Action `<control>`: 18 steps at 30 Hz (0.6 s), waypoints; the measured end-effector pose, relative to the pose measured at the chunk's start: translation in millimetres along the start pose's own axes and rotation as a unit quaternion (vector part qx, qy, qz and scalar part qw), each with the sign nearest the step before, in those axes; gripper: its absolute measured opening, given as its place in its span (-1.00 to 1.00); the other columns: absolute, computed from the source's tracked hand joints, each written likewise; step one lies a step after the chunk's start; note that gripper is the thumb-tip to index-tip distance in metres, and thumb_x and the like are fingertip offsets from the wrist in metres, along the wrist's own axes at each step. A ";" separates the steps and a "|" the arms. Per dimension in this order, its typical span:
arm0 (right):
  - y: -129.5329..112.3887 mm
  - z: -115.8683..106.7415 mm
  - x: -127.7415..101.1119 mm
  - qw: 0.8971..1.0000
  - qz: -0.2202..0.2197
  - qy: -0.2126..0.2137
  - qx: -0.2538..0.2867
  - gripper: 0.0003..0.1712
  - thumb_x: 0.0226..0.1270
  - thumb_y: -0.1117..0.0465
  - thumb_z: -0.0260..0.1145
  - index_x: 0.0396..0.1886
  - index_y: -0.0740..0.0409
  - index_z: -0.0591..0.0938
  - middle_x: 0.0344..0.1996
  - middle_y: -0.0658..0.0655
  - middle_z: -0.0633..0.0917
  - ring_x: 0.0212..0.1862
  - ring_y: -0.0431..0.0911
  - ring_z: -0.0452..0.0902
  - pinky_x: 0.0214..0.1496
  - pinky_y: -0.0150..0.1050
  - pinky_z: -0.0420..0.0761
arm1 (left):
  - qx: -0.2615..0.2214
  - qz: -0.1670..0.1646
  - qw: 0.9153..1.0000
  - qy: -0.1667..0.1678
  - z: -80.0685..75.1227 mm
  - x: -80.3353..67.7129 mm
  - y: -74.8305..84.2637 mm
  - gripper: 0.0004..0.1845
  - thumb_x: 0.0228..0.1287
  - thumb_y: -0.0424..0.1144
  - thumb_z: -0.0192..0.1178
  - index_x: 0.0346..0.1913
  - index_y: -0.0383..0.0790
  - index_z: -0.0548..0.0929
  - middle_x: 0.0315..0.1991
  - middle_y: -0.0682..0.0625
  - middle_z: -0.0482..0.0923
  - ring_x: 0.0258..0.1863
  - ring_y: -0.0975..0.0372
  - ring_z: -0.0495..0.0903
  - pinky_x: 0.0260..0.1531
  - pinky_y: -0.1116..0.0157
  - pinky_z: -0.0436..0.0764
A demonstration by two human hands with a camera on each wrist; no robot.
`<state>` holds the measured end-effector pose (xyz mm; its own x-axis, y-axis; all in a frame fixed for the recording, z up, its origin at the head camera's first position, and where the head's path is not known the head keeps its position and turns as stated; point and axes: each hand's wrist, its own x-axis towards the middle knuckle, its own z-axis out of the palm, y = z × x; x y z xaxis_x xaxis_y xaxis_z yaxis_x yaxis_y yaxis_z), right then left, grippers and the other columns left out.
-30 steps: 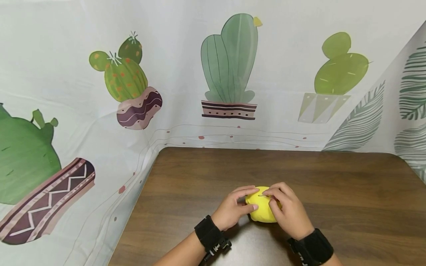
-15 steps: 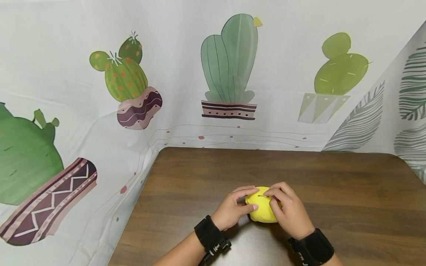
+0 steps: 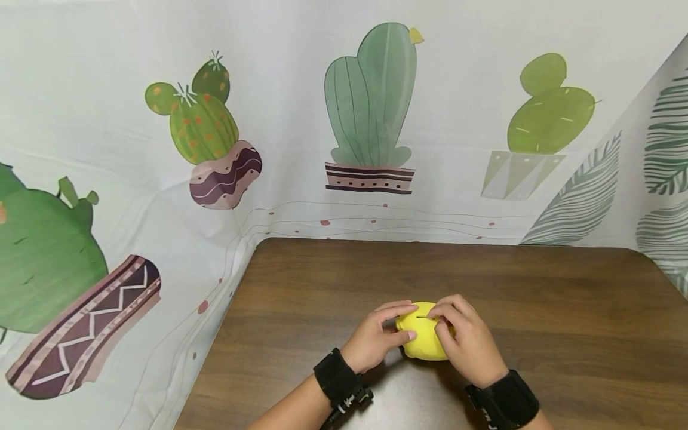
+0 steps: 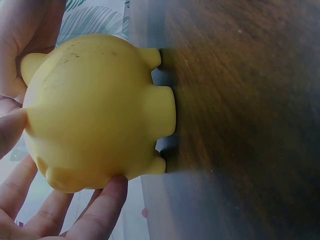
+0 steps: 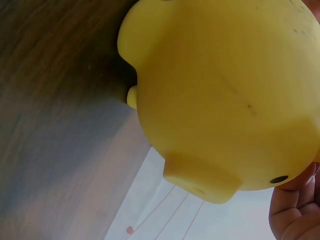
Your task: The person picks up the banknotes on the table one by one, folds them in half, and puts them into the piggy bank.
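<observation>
Sitting between both hands' fingers (image 3: 400,309): yellow piggy bank (image 3: 421,340).

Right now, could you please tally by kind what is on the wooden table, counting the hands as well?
Yellow piggy bank: 1
Hands holding the yellow piggy bank: 2, the left hand and the right hand
Black wrist straps: 2, the left wrist strap and the right wrist strap
Total: 5, all over the wooden table
</observation>
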<state>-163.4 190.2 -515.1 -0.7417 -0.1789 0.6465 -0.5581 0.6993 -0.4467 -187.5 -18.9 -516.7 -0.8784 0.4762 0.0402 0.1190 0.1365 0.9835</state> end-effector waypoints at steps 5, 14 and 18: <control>-1.1 -0.3 0.1 1.000 0.001 0.001 -0.004 -0.72 0.15 0.53 0.23 -0.36 0.07 0.67 -0.22 -0.06 0.60 -0.20 -0.23 0.49 -0.13 -0.62 0.40 | -0.001 -0.001 1.000 0.000 0.1 0.1 -0.9 -0.52 0.33 -0.30 0.34 0.30 -0.01 0.61 0.48 -0.10 0.34 0.45 0.08 0.33 0.13 0.41 0.60; -1.6 0.3 0.6 1.000 0.005 0.002 -0.006 -0.73 0.15 0.54 0.27 -0.40 0.05 0.59 -0.24 -0.06 0.59 -0.23 -0.31 0.44 -0.15 -0.65 0.40 | -0.006 0.002 1.000 0.003 0.1 -0.3 -0.3 -0.53 0.33 -0.30 0.34 0.29 -0.02 0.62 0.47 -0.08 0.35 0.44 0.07 0.34 0.11 0.41 0.62; -1.6 0.2 0.5 1.000 0.007 0.002 -0.002 -0.72 0.14 0.54 0.27 -0.39 0.06 0.60 -0.24 -0.06 0.59 -0.23 -0.31 0.43 -0.16 -0.64 0.39 | -0.011 0.002 1.000 0.002 0.0 -0.3 0.0 -0.53 0.33 -0.31 0.34 0.29 -0.01 0.62 0.47 -0.09 0.34 0.43 0.07 0.35 0.09 0.42 0.63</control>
<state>-163.0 188.7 -514.1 -0.7474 -0.1665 0.6431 -0.5464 0.7048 -0.4525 -187.2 -19.0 -516.8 -0.8800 0.4729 0.0442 0.1121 0.1165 0.9868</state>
